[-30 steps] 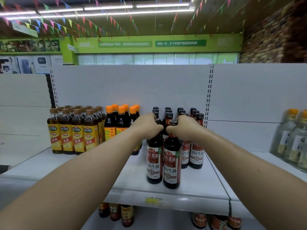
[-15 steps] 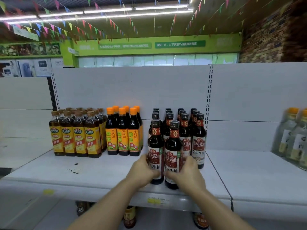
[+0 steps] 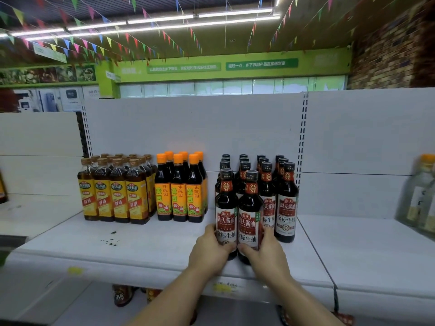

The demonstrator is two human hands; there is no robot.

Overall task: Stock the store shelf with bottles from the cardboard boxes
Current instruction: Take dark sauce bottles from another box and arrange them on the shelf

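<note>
**Two hands gripping a pair of dark sauce bottles on a store shelf**

A person stood facing a white store shelf (image 3: 141, 252), with both bare forearms reaching in from 6 o'clock. The left hand (image 3: 209, 251) was clasped round the lower part of the left bottle (image 3: 226, 208), its fingers curled against the label. The right hand (image 3: 268, 252) grasped the right bottle (image 3: 250, 215) in the same way, low on its body.

Both bottles were dark with black caps and red-and-white labels. They stood upright on the shelf, side by side and seemingly touching, close to its front edge.

Just behind them, from 12 to 2 o'clock, a block of matching bottles (image 3: 286, 201) stood in rows reaching back to the white back panel (image 3: 200, 128). At 9 o'clock from the pair stood a cluster of orange-capped bottles (image 3: 179, 191) with orange labels. Farther out at 9 o'clock was a group of yellow-labelled bottles (image 3: 113, 196).

A few dark specks (image 3: 110, 241) lay on the bare shelf in front of those groups. Well apart at 3 o'clock, blurred clear bottles (image 3: 421, 196) stood at the edge of view. A yellow tag (image 3: 221, 288) was fixed to the shelf's front lip at 6 o'clock. Below it, the tops of more bottles (image 3: 122, 295) showed on a lower level.
</note>
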